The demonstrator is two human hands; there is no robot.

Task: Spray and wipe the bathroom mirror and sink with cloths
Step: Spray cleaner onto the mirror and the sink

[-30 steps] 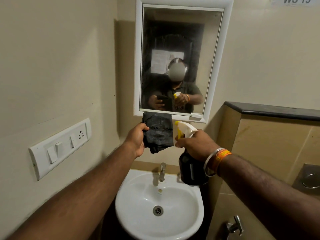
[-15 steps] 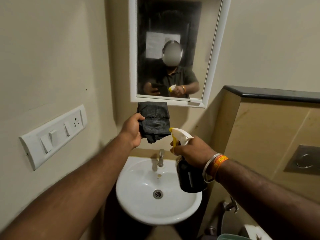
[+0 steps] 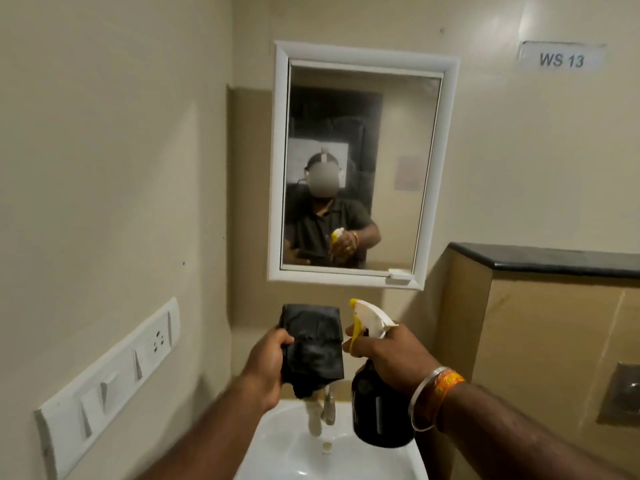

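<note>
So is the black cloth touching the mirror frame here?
Apart. The head view shows the black cloth, held in the left hand, well below the mirror frame, with bare wall between them.

black cloth (image 3: 313, 344), black spray bottle (image 3: 375, 410) — white-and-yellow nozzle, white sink (image 3: 287, 455), white-framed mirror (image 3: 360, 168)

Mirror (image 3: 360, 161): reflective glass, glossy white moulded frame. Cloth (image 3: 313, 348): black woven fabric, matt. Spray bottle (image 3: 377, 403): dark glossy plastic body, white and yellow plastic trigger head. Sink (image 3: 301, 455): glossy white ceramic. Tap (image 3: 329, 407): brushed metal. Switch panel (image 3: 110, 379): smooth white plastic.
</note>
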